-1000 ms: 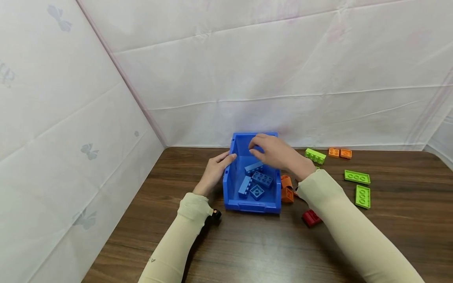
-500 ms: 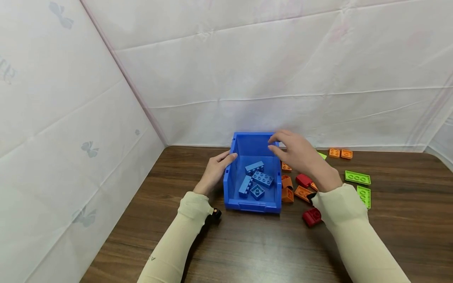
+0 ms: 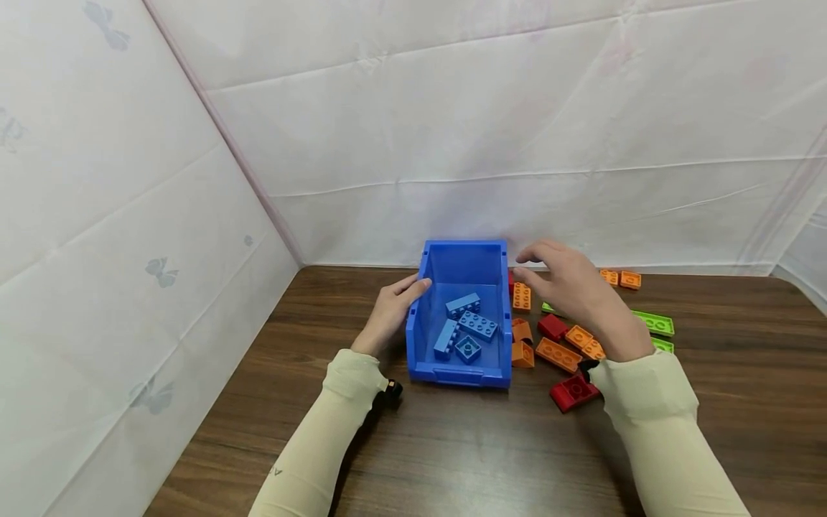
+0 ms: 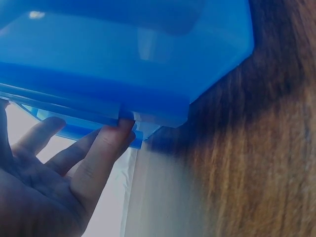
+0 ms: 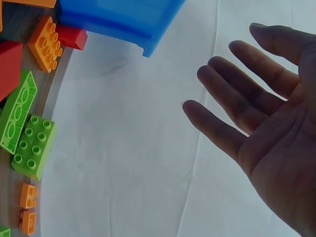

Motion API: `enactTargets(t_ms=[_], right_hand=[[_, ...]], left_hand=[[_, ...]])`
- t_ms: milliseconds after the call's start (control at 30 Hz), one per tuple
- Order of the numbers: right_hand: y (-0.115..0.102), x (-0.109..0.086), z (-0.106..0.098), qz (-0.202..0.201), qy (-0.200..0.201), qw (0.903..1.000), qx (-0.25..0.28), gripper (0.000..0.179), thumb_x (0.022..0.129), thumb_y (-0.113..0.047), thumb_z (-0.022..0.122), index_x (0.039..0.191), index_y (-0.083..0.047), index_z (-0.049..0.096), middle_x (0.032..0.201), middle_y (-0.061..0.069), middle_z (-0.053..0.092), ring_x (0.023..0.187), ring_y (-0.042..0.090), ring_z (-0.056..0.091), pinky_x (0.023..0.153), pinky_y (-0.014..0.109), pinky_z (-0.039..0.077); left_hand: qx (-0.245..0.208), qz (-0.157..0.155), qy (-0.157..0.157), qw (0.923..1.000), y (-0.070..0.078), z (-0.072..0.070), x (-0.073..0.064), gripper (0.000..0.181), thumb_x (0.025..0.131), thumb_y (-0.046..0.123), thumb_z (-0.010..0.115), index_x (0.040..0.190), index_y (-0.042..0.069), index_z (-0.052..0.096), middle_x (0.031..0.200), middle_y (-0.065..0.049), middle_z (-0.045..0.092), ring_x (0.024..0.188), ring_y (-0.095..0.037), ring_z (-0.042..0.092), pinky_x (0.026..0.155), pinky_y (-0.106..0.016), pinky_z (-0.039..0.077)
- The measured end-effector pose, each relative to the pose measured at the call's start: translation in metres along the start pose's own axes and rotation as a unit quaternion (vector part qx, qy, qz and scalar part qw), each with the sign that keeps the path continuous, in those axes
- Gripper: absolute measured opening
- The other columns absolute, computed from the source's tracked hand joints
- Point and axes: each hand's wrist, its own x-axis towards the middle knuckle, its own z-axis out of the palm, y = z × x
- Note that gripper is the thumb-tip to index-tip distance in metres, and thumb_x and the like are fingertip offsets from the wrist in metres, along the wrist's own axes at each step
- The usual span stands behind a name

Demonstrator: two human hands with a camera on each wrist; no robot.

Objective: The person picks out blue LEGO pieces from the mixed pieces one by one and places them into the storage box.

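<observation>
A blue plastic bin (image 3: 466, 262) stands on the table, its low front side towards me. Several blue toy bricks (image 3: 478, 325) lie loose on its floor. My left hand (image 3: 388, 314) grips the bin's left wall, thumb on the rim; in the left wrist view its fingers (image 4: 101, 153) reach the edge of the bin. To the right of the bin, above the bricks there, my right hand (image 3: 584, 298) hovers with nothing in it. The right wrist view shows that palm (image 5: 291, 133) bare and its fingers spread and slightly bent.
Orange (image 3: 558, 355), red (image 3: 573, 392) and green bricks (image 3: 654, 323) lie scattered on the wooden table (image 3: 465, 452) right of the bin, some partly hidden by my right arm. A white cloth wall (image 3: 413, 129) rises just behind the bin and along the left side.
My right hand has moved from over the bin out to the right, past its right wall, and its fingers have spread a little. The left hand and the bin stay in place.
</observation>
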Motion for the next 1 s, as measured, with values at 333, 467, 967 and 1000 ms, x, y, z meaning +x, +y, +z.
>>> enactTargets(t_ms=[333,467,967,1000], right_hand=[[0.005,-0.005,-0.011,0.027,-0.011,0.9992,-0.028,0.03,0.109,-0.019,0.063,0.131,0.001,0.066,0.135,0.022,0.063,0.126,0.044,0.059,0.106,0.063,0.048],[0.01,-0.01,-0.019,0.038,-0.02,0.9983,-0.038,0.031,0.109,-0.019,0.064,0.131,0.003,0.065,0.133,0.024,0.063,0.128,0.046,0.057,0.106,0.065,0.046],[0.024,-0.021,-0.032,0.1,-0.08,0.989,-0.075,0.038,0.105,-0.025,0.07,0.125,0.007,0.066,0.119,0.026,0.068,0.111,0.045,0.063,0.095,0.064,0.052],[0.025,-0.022,-0.031,0.1,-0.084,0.9883,-0.079,0.038,0.104,-0.024,0.071,0.124,0.008,0.066,0.119,0.026,0.069,0.11,0.045,0.064,0.094,0.064,0.052]], left_hand=[[0.002,0.002,-0.004,1.0,0.003,0.001,0.0,0.071,0.099,0.061,0.068,0.155,0.018,0.058,0.143,-0.011,0.065,0.119,-0.035,0.069,0.097,-0.052,0.059],[0.003,0.002,-0.006,1.0,0.002,0.001,0.001,0.07,0.099,0.061,0.068,0.154,0.019,0.059,0.143,-0.01,0.066,0.119,-0.033,0.069,0.097,-0.051,0.059],[0.002,-0.008,-0.008,0.9999,0.004,-0.002,0.003,0.071,0.1,0.062,0.066,0.156,0.019,0.057,0.143,-0.011,0.065,0.118,-0.035,0.07,0.094,-0.051,0.06],[0.002,-0.009,-0.009,0.9999,0.004,-0.002,0.002,0.072,0.1,0.062,0.066,0.156,0.019,0.056,0.143,-0.011,0.065,0.117,-0.034,0.07,0.093,-0.051,0.06]])
